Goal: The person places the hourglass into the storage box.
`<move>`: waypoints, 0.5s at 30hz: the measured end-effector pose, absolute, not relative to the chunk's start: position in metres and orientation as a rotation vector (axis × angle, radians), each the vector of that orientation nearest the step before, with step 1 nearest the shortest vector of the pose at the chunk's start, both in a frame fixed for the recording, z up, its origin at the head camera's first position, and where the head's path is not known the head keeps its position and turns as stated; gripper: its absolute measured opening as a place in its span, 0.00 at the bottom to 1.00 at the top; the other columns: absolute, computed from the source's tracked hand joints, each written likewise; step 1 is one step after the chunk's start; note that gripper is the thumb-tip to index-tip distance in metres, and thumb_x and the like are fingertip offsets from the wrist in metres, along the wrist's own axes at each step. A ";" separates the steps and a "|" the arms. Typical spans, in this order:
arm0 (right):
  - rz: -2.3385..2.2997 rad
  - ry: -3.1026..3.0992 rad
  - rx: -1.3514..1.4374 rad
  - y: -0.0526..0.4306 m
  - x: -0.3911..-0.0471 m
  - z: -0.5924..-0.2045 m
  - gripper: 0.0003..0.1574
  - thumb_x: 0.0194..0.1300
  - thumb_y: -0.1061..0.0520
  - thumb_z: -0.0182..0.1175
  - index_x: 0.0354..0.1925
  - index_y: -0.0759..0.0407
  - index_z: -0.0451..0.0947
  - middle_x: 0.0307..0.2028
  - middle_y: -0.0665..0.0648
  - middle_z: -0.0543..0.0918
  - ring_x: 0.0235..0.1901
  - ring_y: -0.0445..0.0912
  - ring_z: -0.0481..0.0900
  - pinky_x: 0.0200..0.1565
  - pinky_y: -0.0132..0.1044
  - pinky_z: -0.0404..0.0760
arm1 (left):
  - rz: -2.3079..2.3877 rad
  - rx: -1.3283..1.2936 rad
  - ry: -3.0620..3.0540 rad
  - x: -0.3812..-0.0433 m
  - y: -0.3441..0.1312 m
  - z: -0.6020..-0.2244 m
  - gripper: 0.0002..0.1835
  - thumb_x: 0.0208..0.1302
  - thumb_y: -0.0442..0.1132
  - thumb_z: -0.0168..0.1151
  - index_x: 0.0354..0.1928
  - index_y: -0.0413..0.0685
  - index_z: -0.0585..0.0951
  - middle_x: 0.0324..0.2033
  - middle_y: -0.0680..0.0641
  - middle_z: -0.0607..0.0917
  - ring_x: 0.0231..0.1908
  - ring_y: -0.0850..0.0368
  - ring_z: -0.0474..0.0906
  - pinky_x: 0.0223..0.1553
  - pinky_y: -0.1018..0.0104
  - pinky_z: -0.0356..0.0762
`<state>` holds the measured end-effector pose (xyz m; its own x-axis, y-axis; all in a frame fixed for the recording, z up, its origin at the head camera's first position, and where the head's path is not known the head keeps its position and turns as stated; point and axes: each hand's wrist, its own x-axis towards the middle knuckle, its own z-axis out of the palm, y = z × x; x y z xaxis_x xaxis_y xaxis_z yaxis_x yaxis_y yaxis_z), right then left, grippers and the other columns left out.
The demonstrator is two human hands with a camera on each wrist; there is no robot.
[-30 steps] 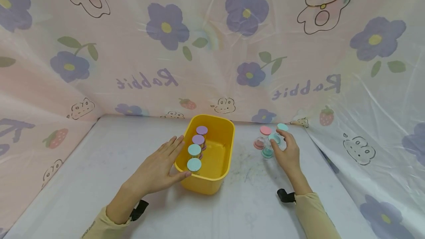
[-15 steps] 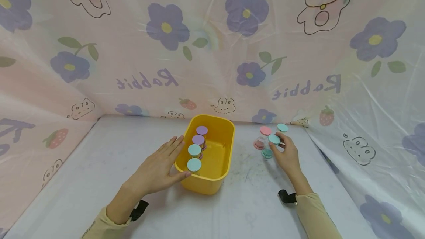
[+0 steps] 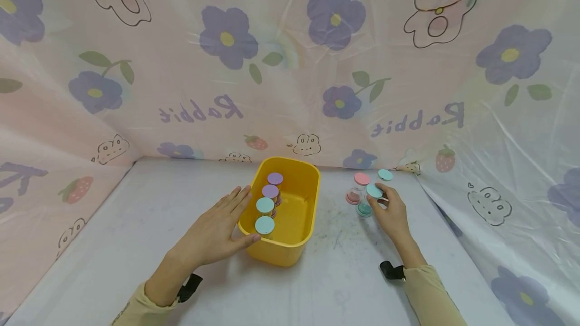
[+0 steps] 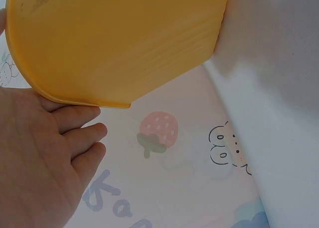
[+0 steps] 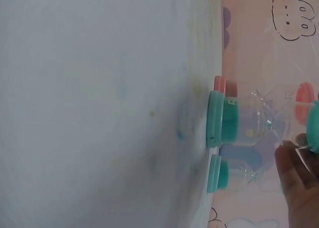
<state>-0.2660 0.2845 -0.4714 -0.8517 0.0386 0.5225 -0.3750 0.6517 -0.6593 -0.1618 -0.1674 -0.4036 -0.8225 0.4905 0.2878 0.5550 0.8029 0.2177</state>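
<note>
My right hand [image 3: 392, 214] pinches the upper part of a teal-capped sand timer [image 3: 374, 191] between thumb and fingers. That timer stands upright on the table; the right wrist view shows its clear waisted body and its teal base [image 5: 223, 119]. Just beyond it are a pink-capped sand timer [image 3: 361, 179] and a second teal-capped one [image 3: 385, 174]. With fingers straight, my left hand [image 3: 215, 228] rests along the left rim of a yellow bin [image 3: 277, 254]. Inside, along the left wall, stand two purple-capped sand timers [image 3: 271, 191] and two teal-capped ones [image 3: 265, 225].
A white table [image 3: 335, 286] lies under everything. Patterned cloth [image 3: 281, 84] hangs behind and at both sides, meeting the table's back edge close behind the bin and the loose timers.
The fingers of my right hand have closed in from a wider spread onto the near teal-capped sand timer. My left hand and the bin have stayed in place.
</note>
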 end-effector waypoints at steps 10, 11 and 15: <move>1.132 -2.306 0.301 0.280 -0.260 -0.471 0.30 0.67 0.67 0.68 0.65 0.74 0.73 0.56 0.69 0.79 0.50 0.49 0.78 0.51 0.24 0.83 | -0.434 -0.813 -2.772 -0.162 -0.167 -0.405 0.53 0.71 0.72 0.53 0.80 0.37 0.57 0.81 0.40 0.56 0.80 0.40 0.51 0.78 0.44 0.55; 1.134 -2.295 0.310 0.279 -0.260 -0.470 0.30 0.67 0.67 0.68 0.65 0.74 0.73 0.56 0.69 0.79 0.50 0.46 0.78 0.51 0.20 0.81 | -0.432 -0.816 -2.771 -0.162 -0.167 -0.405 0.53 0.71 0.72 0.53 0.80 0.37 0.57 0.81 0.40 0.56 0.80 0.40 0.51 0.78 0.44 0.55; 1.133 -2.248 0.353 0.275 -0.258 -0.465 0.29 0.67 0.67 0.69 0.64 0.72 0.75 0.54 0.67 0.80 0.47 0.33 0.76 0.50 0.15 0.77 | -0.424 -0.824 -2.761 -0.162 -0.168 -0.404 0.53 0.71 0.72 0.54 0.80 0.36 0.58 0.81 0.40 0.55 0.80 0.40 0.51 0.78 0.44 0.55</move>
<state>-0.2578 0.2746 -0.4648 -0.7906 0.0275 0.6118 -0.4753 0.6023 -0.6413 -0.1621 -0.1675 -0.4044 -0.8159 0.4965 0.2964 0.5625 0.8001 0.2081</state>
